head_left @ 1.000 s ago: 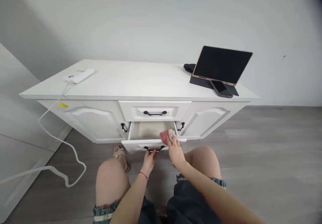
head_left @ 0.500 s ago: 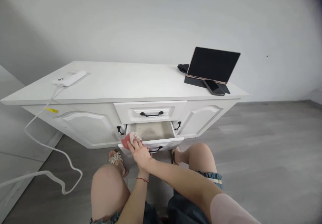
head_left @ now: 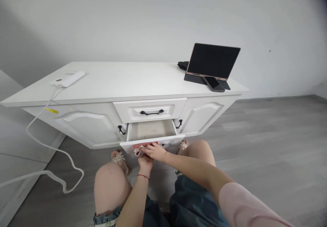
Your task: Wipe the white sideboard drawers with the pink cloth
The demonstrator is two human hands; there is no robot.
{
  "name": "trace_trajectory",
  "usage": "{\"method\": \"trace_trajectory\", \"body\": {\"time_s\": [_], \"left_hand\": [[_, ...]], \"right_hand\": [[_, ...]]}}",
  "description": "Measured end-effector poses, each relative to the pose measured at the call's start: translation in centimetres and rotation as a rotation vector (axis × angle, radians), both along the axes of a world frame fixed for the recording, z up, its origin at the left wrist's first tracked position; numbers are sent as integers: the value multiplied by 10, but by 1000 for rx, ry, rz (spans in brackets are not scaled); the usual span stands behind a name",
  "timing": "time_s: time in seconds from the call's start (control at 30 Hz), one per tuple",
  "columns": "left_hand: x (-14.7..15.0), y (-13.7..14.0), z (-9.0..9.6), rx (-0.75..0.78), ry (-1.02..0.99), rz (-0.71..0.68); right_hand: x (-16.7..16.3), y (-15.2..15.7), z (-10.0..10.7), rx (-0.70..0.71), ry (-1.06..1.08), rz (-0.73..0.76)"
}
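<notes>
My right hand [head_left: 156, 151] presses a red and white cloth [head_left: 139, 150] against the outer face of the lower drawer's front panel [head_left: 176, 138]. Its fingers are bent over the cloth. Just below, at the panel's lower part, my left hand [head_left: 145, 161] has its fingers curled in. The right hand and cloth partly cover them, so what they grip is hidden. The lower drawer [head_left: 153, 129] is pulled out, with small specks on its pale bottom. Its black handle [head_left: 163, 144] is mostly covered by my right hand.
A white cabinet [head_left: 122, 84] carries a tablet on a stand [head_left: 213, 62], a phone [head_left: 214, 84], a black item [head_left: 182, 65] and a white power strip [head_left: 67, 79]. The strip's white cord [head_left: 58, 152] loops down at the left. The upper drawer [head_left: 152, 110] is closed.
My right hand has brought the cloth from the drawer's top left edge down and rightward onto the front panel's outer face. My left hand now shows more. The view has shifted slightly.
</notes>
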State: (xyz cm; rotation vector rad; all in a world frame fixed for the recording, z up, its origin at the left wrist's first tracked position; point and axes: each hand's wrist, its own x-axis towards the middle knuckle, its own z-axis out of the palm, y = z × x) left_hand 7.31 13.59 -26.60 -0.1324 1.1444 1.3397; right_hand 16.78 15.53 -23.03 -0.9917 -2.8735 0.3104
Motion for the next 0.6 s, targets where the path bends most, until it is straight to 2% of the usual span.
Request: {"method": "trace_trajectory", "body": {"time_s": [0.07, 0.13, 0.37, 0.47, 0.6], "left_hand": [[-2, 0, -1, -40, -57, 35], [-3, -1, 0, -59, -100, 37], [-4, -1, 7, -50, -128, -13], [1, 3, 11, -42, -98, -25], [10, 9, 11, -68, -41, -29]], "right_hand": [[27, -1, -7, 101, -20, 33], [52, -5, -12, 147, -57, -1], [129, -21, -9, 90, -136, -273], [143, -28, -13, 115, -133, -424], [142, -34, -38, 70, 14, -722]]}}
